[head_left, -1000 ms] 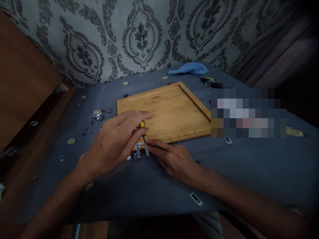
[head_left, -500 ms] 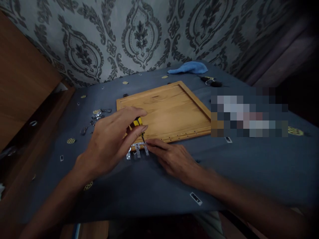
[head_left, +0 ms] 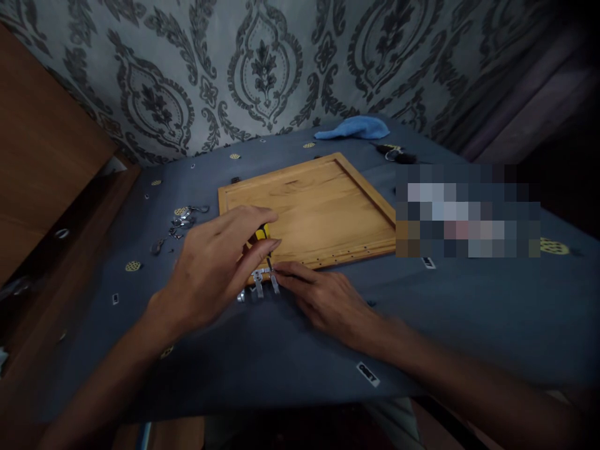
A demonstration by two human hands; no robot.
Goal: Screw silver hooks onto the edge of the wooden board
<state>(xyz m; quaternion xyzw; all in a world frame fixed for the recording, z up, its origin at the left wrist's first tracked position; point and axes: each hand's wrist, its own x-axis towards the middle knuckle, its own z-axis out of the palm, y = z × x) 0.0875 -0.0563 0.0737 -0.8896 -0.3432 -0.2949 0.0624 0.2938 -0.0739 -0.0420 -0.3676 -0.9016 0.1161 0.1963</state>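
Note:
My left hand (head_left: 206, 259) is closed round the yellow and black handle of a screwdriver (head_left: 263, 232), its thin shaft pointing down. The tip meets a small silver metal clip (head_left: 274, 284) on the near edge of a framed wooden board (head_left: 304, 212). Thumb and fingers of my right hand (head_left: 328, 299) pinch at this clip, right beside the tip; whether they also steady a screw is too small to tell. More silver clips sit in a row to its left, partly behind my left hand. Small dark holes run along the board's edge to the right.
Loose metal pieces (head_left: 182, 220) lie left of the board on the dark blue patterned cloth (head_left: 290, 369). A blue rag (head_left: 359, 127) and a black tool (head_left: 394, 153) lie at the back. A blurred-out patch covers the right side. Wooden furniture (head_left: 42, 144) stands at left.
My left hand and the screwdriver handle have shifted slightly, the wrist turning a little. My right hand stays at the clip, and the board has not visibly moved.

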